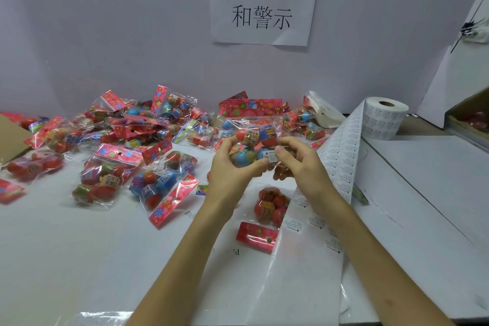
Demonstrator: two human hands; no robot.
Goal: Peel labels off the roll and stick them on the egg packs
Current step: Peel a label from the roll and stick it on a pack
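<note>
On the white table (66,259), head view: egg packs (119,145) are scattered across the left and back, within reach so that each can be taken up in turn.
Held pack (254,137): it is lifted clear of the table at the centre, with its clear film turned up toward the camera so that a face is offered for sticking.
Left hand (230,167): it is curled round the pack's lower left side, so the pack is gripped and steadied.
Right hand (299,164): its thumb and fingers are closed in a pinch on the pack at the sticker, apparently to press it flat.
Label (270,156): a small white warning sticker is seen on the pack's front, at the right thumb's tip.
Roll (383,120): it is stood at the back right, and its liner strip (341,156) is drawn down beside the right forearm, so fresh labels are kept near the working hand.
Second pack (270,206): it is laid below the hands, its right side covered by the liner. Whether it is labelled cannot be told.
</note>
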